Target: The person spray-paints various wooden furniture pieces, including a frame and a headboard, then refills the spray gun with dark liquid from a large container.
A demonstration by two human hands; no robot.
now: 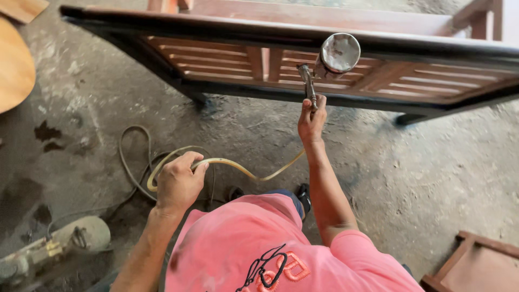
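Note:
My right hand (312,120) is closed around the handle of a metal spray gun (309,85) with a round metal cup (339,52) on top. The gun is held up against the slatted wooden furniture frame (216,59), whose outer rails are dark. My left hand (178,181) grips a yellowish hose (254,174) that curves across the floor up to the gun. I am wearing a pink shirt (254,243), which fills the bottom of the view.
A round wooden board (13,65) lies at the far left. A grimy machine (59,243) sits on the stained concrete floor at the lower left, with dark hose loops (127,162) beside it. A reddish wooden piece (476,265) lies at the bottom right.

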